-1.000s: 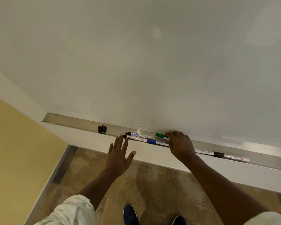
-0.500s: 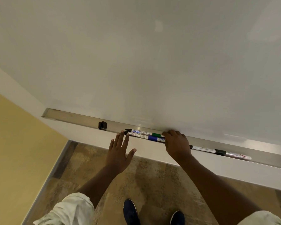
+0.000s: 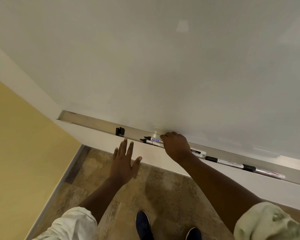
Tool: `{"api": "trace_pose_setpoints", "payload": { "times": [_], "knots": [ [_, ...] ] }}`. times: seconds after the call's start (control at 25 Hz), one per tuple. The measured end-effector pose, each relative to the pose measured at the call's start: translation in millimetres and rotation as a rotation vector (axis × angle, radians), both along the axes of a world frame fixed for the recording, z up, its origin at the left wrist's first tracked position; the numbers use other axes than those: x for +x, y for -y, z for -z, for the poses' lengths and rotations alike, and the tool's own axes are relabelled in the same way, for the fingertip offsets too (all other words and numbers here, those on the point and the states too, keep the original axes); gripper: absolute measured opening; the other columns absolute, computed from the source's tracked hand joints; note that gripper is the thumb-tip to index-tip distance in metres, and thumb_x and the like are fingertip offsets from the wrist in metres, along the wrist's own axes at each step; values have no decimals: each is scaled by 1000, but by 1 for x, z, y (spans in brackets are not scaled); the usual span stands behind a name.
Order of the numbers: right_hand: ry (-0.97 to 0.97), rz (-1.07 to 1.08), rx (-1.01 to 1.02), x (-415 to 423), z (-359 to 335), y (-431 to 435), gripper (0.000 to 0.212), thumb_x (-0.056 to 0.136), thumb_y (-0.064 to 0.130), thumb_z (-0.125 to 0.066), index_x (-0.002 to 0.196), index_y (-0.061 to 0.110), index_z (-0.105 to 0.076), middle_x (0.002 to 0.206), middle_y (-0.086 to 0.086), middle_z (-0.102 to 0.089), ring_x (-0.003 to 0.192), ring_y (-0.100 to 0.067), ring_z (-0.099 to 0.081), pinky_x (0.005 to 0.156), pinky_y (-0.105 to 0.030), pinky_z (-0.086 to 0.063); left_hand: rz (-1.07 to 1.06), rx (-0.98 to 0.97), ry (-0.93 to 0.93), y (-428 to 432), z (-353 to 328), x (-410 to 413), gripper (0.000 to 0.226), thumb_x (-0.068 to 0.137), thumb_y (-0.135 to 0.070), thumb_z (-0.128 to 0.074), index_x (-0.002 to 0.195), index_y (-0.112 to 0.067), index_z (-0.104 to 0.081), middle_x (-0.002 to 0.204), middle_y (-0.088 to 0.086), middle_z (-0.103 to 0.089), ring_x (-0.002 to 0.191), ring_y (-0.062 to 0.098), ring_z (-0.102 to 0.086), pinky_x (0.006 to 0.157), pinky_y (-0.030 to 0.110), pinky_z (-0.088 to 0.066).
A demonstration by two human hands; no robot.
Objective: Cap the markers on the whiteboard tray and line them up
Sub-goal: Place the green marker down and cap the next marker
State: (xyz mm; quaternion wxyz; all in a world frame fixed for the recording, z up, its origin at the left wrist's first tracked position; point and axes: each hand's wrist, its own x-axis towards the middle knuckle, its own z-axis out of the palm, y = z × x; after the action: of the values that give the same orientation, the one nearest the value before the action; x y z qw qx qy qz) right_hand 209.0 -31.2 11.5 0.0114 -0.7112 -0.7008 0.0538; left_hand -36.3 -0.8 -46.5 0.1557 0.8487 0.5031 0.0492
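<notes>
A long metal tray (image 3: 87, 121) runs under the whiteboard. Two white markers (image 3: 152, 140) lie side by side in it, their black pointed tips showing to the left. My right hand (image 3: 176, 146) lies over their middles with fingers curled down on them; their white ends (image 3: 198, 153) stick out on its right. Further right lie a white marker with a black cap (image 3: 227, 162) and a silver marker with a black cap (image 3: 265, 172), end to end. My left hand (image 3: 124, 163) hovers open in front of the tray, fingers spread, holding nothing.
Two small black pieces (image 3: 119, 131) sit in the tray left of the markers. The whiteboard (image 3: 163, 66) fills the upper view. A yellow wall (image 3: 16, 153) stands at left. The tiled floor (image 3: 163, 196) and my dark shoes (image 3: 143, 224) are below.
My right hand has slid left along the tray over the two markers, now hiding the green and blue parts that showed before. My left hand has stayed open near the tray's front edge.
</notes>
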Motion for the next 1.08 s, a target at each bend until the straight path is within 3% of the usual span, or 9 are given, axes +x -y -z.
{"api": "trace_pose_setpoints", "payload": {
  "times": [0.32, 0.56, 0.84, 1.08],
  "knots": [
    [104, -78, -81, -30, 8, -35, 22, 89, 8, -48, 107, 9, -61, 103, -11, -64, 92, -29, -62, 76, -35, -48, -158, -13, 31, -19, -14, -42, 79, 95, -65, -22, 156, -14, -26, 166, 12, -18, 154, 29, -15, 124, 49, -16],
    [94, -86, -3, -45, 4, -43, 23, 89, 9, -52, 111, 8, -58, 105, -12, -63, 89, -28, -61, 71, -34, -49, -233, 46, 50, -65, -28, -33, 51, 102, -38, -44, 143, -7, -45, 141, 16, -53, 130, 32, -48, 106, 48, -40],
    [-54, -14, 148, -60, -14, -43, 18, 89, 17, -61, 107, 13, -62, 95, -7, -65, 78, -23, -60, 64, -31, -44, -370, 46, 31, -117, -31, -3, 28, 95, -25, -54, 113, -7, -65, 113, 15, -61, 110, 36, -54, 92, 46, -40],
    [-187, 114, 189, -58, -21, -35, 17, 94, 23, -56, 109, 17, -62, 98, -4, -64, 81, -22, -60, 61, -27, -39, -459, 13, 66, -129, -21, 2, 19, 90, -19, -55, 102, -10, -67, 103, 12, -66, 103, 35, -54, 87, 44, -37]
  ]
}}
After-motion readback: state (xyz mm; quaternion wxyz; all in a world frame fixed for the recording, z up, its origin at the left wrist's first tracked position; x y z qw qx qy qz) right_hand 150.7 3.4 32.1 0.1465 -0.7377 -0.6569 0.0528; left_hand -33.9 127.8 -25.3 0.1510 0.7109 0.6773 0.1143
